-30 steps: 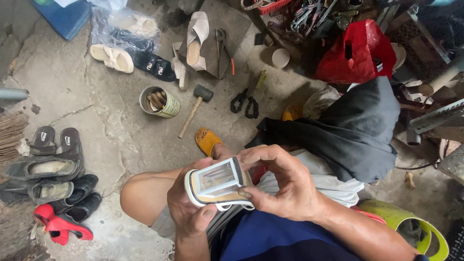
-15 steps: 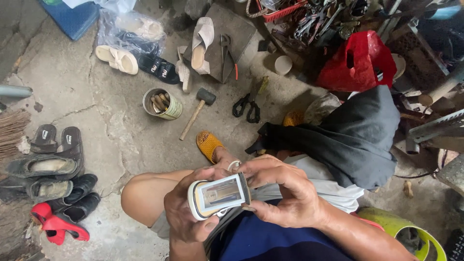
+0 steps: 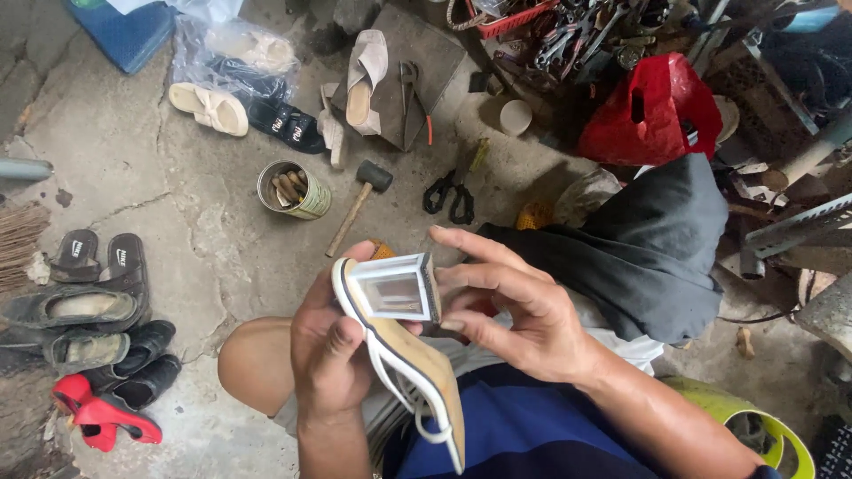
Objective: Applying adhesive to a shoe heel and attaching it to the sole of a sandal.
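Note:
I hold a white strappy block-heel sandal [image 3: 404, 341] over my lap, sole side up, its square clear heel pointing away from me. My left hand [image 3: 330, 355] grips the sandal along its left edge, thumb on the tan sole. My right hand [image 3: 515, 306] rests against the right side of the heel block, fingers spread and partly extended. White straps hang below the sole near my knee.
On the concrete floor lie a hammer [image 3: 357, 204], a tin can of pieces [image 3: 291, 189], black scissors [image 3: 451, 193], pincers [image 3: 411, 98], loose sandals [image 3: 211, 108], a pile of shoes [image 3: 98, 328] at left, a red bag [image 3: 657, 111] and a dark cloth [image 3: 648, 248].
The sandal has turned and risen: its heel block now faces up and forward, and more of the sole shows. My right fingers have opened out along the heel.

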